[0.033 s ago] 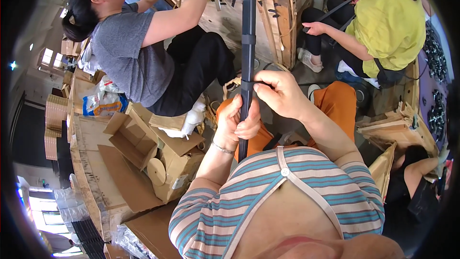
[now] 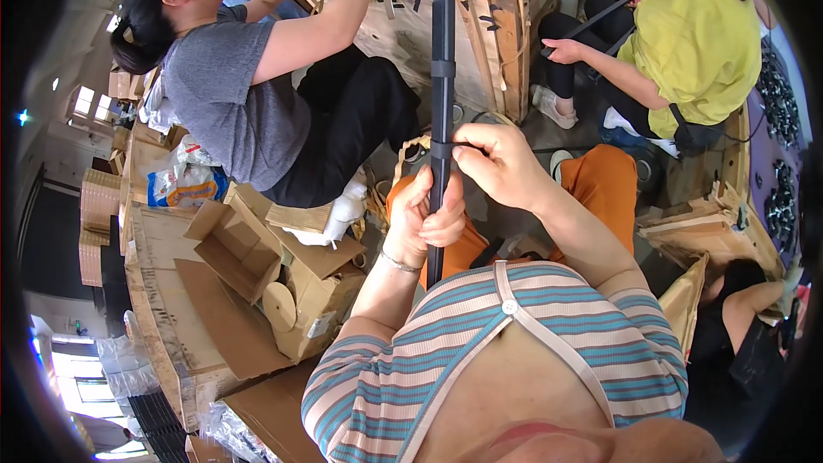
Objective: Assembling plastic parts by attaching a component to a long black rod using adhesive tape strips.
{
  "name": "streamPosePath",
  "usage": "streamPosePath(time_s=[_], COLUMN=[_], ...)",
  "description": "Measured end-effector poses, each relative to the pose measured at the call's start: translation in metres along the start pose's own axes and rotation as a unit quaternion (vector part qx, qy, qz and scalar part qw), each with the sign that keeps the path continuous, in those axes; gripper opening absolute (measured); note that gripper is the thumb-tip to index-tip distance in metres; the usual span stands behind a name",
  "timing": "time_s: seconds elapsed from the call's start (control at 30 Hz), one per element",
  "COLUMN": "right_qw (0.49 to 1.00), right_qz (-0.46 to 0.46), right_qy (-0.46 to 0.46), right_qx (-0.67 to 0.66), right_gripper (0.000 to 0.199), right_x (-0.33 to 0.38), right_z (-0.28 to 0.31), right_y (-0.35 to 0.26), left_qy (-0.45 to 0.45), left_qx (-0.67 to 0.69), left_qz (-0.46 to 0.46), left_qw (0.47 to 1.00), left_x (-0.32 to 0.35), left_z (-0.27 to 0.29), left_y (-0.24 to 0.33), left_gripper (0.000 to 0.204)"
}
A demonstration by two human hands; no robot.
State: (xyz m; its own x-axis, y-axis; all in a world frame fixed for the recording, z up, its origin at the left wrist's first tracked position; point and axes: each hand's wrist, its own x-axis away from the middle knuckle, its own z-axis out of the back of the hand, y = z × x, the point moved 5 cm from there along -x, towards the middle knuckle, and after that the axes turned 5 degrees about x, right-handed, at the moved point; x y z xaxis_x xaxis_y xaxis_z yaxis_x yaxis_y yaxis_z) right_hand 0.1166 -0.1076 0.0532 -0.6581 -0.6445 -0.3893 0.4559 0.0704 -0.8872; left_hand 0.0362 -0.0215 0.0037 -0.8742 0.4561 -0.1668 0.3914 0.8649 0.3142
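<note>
We are holding a long black rod (image 2: 442,60) upright in front of our chest, its top reaching toward the far wooden crate (image 2: 506,26). It is looking matte and slim, with a thicker collar partway up and a thin black band crossing it at hand height. Our left hand (image 2: 426,221) is clenching around the rod's lower part, and our right hand (image 2: 499,165) is pinching the band just beside the rod, fingers closed on it.

Room is tight: 1 person in a grey shirt (image 2: 231,103) is sitting at far left, leaning on the crate, and another in a yellow shirt (image 2: 699,43) is sitting at far right. Open cardboard boxes (image 2: 283,283) are crowding the near left, and our orange-clad knees are lying just behind the rod.

The rod's lower end is disappearing behind our striped top (image 2: 480,351); we cannot tell where it is ending. The band's far end is too thin to follow.
</note>
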Motion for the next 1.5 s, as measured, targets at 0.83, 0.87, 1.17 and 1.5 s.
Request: streamPosePath(time_s=[0.83, 0.87, 1.17, 1.5], right_qw=[0.941, 0.946, 0.909, 0.939], right_qz=[-0.020, -0.011, -0.045, -0.032], right_qy=[-0.055, -0.070, -0.108, 0.021], right_qx=[-0.333, -0.318, -0.400, -0.340], right_gripper=[0.027, 0.030, 0.031, 0.024], right_x=[-0.020, -0.020, -0.019, -0.032], right_z=[-0.015, -0.017, -0.013, 0.038], right_y=[0.025, 0.026, 0.030, 0.041], left_qy=[-0.218, -0.221, -0.223, -0.012], left_qx=[0.197, 0.196, 0.168, -0.115], left_qz=[0.044, 0.053, 0.069, 0.064], left_qw=[0.955, 0.954, 0.958, 0.991], left_x=[-0.028, -0.032, -0.031, 0.000], left_z=[0.000, -0.002, -0.003, 0.037], left_y=[0.000, -0.003, -0.004, -0.019], left_gripper=[0.041, 0.041, 0.040, 0.050])
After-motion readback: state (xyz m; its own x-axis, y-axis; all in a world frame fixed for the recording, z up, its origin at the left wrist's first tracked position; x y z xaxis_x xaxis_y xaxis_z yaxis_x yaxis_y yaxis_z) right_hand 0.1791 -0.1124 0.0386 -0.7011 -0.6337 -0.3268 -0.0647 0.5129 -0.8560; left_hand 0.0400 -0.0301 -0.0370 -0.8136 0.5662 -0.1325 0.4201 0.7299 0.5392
